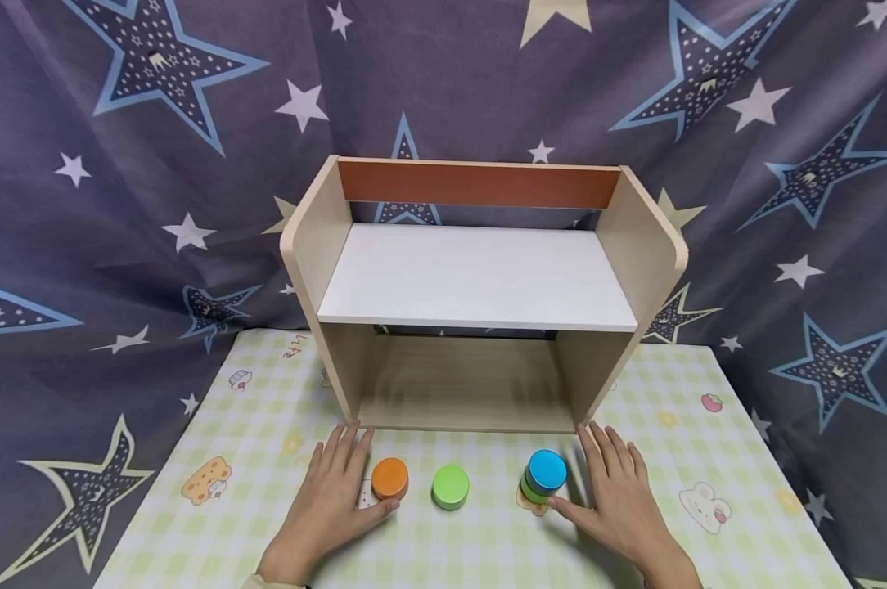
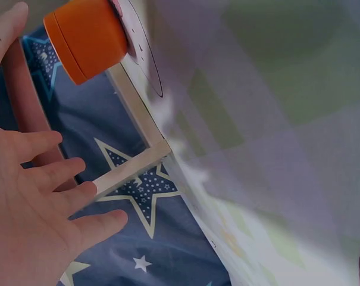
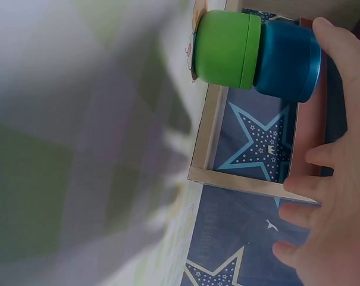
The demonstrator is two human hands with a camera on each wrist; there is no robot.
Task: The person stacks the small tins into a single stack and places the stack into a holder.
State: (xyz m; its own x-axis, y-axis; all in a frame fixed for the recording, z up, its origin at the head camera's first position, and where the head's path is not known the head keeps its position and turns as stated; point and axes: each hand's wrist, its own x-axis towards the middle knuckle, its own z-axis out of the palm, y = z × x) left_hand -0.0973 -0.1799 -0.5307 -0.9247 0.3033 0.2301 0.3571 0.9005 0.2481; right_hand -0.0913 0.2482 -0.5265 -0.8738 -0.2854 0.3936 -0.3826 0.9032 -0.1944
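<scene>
My left hand [image 1: 330,492] is spread palm down at the left, its thumb just below an orange lidded jar [image 1: 389,478]. In the left wrist view the orange jar [image 2: 87,39] stands apart from the fingers, and nothing is in that hand. A green jar [image 1: 450,487] stands in the middle between the hands. To its right a blue jar [image 1: 546,470] is stacked on a second green jar [image 3: 224,49]. My right hand [image 1: 620,495] has its fingers extended, with the thumb tip right by this stack; the right wrist view shows it near the blue jar [image 3: 288,61].
A two-level wooden shelf [image 1: 480,278] with a white middle board and a reddish-brown back rail stands behind the jars. A checked cloth [image 1: 267,458] with cartoon prints covers the table. A dark curtain [image 1: 119,245] with stars hangs behind and at both sides.
</scene>
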